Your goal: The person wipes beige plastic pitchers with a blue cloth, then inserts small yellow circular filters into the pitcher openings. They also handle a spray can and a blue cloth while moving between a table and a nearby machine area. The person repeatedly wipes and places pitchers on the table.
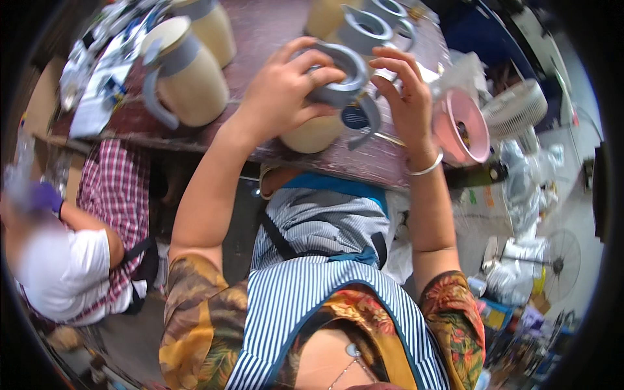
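A cream vacuum jug [312,135] with a grey collar stands at the table's near edge in front of me. Its mouth is uncovered, and its grey handle points to the right. My left hand [283,91] grips the collar from the left, with fingers over the rim and the thumb lower down. Beside the handle, my right hand [406,88] is raised with its fingers curved and apart. I see nothing held in it. A dark blue round label [355,117] shows near the handle.
A lidded cream jug [195,88] stands on the dark red table [253,81] to the left, another behind it. Jugs with open grey collars [364,29] are at the back right. A pink basin [458,127] sits right. A person [78,253] is at the left.
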Demonstrator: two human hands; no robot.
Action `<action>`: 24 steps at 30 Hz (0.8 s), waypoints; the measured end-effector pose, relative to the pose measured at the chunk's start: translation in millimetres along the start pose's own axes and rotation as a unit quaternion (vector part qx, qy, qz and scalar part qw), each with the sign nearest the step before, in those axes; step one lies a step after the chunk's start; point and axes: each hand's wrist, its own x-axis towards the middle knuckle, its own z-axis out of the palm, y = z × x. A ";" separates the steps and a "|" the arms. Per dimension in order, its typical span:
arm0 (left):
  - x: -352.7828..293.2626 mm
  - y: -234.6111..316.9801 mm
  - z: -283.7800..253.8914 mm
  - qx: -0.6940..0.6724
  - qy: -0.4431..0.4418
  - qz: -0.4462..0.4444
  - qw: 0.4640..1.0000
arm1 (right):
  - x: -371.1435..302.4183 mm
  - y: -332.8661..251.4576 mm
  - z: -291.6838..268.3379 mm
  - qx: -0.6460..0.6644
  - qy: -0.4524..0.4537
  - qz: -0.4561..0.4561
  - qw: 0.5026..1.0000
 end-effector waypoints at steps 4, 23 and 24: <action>-7.6 58.5 -2.1 0.220 0.018 -0.107 0.969 | -103.6 41.7 -7.0 0.023 0.046 0.240 0.969; 31.5 80.2 0.5 0.213 -0.031 -0.189 0.958 | -144.5 173.8 -71.6 -0.195 0.189 0.147 0.951; 32.9 82.1 1.5 0.211 -0.035 -0.190 0.958 | -151.4 168.6 -68.9 0.067 0.226 0.223 0.946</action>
